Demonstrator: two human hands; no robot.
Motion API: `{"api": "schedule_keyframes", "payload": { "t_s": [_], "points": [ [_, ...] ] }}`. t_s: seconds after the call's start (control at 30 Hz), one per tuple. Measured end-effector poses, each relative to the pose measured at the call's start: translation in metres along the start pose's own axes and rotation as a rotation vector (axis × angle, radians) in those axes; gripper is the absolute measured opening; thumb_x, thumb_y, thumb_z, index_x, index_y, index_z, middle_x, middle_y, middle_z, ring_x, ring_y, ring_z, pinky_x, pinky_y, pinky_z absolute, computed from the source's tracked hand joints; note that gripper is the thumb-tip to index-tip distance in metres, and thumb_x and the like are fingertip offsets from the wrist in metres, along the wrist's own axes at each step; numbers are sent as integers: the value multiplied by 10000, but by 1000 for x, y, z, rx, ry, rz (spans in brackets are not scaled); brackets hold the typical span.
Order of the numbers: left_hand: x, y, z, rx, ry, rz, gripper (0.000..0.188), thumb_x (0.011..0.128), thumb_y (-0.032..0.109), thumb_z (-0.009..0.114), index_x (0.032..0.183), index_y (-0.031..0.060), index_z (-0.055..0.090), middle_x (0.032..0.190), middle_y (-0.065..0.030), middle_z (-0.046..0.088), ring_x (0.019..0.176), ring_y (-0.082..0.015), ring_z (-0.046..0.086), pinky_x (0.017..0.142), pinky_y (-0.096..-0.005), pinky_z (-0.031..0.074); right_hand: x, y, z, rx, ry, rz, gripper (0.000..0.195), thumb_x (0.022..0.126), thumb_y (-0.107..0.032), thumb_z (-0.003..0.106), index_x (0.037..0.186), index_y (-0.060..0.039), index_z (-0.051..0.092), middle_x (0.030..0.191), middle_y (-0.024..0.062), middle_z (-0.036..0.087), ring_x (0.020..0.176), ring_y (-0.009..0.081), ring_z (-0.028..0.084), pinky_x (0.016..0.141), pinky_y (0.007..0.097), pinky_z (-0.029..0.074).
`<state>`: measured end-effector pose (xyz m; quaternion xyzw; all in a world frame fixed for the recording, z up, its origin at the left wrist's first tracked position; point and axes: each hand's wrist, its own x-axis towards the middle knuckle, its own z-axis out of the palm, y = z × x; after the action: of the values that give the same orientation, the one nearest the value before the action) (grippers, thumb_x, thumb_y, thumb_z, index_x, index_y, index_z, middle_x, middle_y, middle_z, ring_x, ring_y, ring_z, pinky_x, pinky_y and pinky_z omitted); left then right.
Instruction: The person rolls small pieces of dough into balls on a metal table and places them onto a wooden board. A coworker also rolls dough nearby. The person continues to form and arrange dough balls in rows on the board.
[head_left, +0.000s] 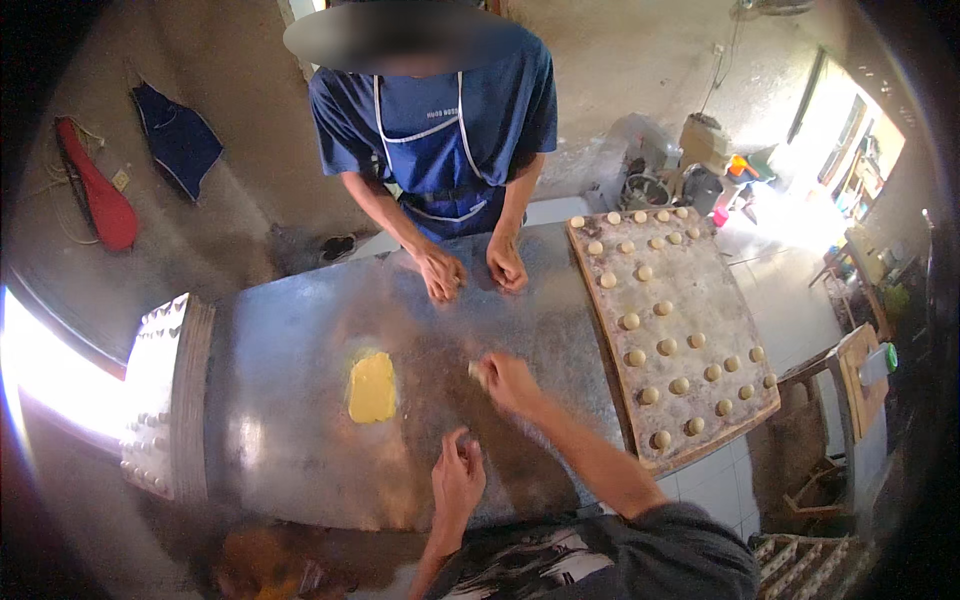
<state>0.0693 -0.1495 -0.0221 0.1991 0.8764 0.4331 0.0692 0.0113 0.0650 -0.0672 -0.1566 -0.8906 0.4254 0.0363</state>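
Observation:
My right hand (511, 384) is over the middle of the metal-topped table (300, 457), its fingers pinched on a small pale piece of dough (475, 370). Nearer to me, my left hand (459, 478) hovers by the table's front edge; its fingers are curled but apart, and I see nothing in it. A flat yellow slab of soft fat or paste (373, 388) lies on the table, left of both hands. To the right, a wooden board (697, 289) carries rows of round dough balls (667, 346), with wider gaps around its middle.
Across the table a co-worker in a blue apron (442, 180) keeps both hands (472, 271) low over the tabletop. At the left end stands a stack of boards (191, 397), dough balls on its top one. A wooden rack (806, 562) stands at lower right.

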Motion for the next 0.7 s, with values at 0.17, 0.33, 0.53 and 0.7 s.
{"api": "schedule_keyframes", "payload": {
  "t_s": [0.17, 0.33, 0.53, 0.7],
  "points": [
    [53, 24, -2, 510, -498, 437, 369, 1043, 385, 531, 1241, 78, 582, 889, -169, 726, 824, -367, 732, 705, -495, 592, -143, -19, 22, 1647, -35, 575, 255, 1058, -297, 491, 1110, -105, 651, 990, -1, 675, 877, 149, 622, 735, 335, 498],
    [48, -5, 12, 557, -611, 874, 284, 1020, 382, 547, 1013, 112, 633, 833, -124, 719, 709, -327, 727, 604, -481, 588, -162, -12, 63, 1735, -20, 727, 342, 1081, -431, 438, 1042, -154, 633, 908, -5, 642, 812, 160, 614, 677, 295, 475],
    [72, 2, 6, 354, -415, 1021, 273, 1023, 342, 530, 896, 124, 634, 725, -97, 680, 622, -293, 694, 541, -442, 558, -158, 3, 72, 1216, -83, 339, 396, 1074, -511, 450, 947, -172, 611, 779, -35, 565, 627, 129, 524, 534, 285, 374],
    [63, 24, -7, 70, -485, 925, 319, 1045, 310, 495, 833, 103, 614, 695, -101, 647, 603, -312, 661, 538, -454, 516, -169, -41, 62, 1183, 241, 135, 414, 1077, -455, 480, 908, -103, 616, 746, -11, 538, 587, 140, 463, 537, 314, 356]
  ]
}}
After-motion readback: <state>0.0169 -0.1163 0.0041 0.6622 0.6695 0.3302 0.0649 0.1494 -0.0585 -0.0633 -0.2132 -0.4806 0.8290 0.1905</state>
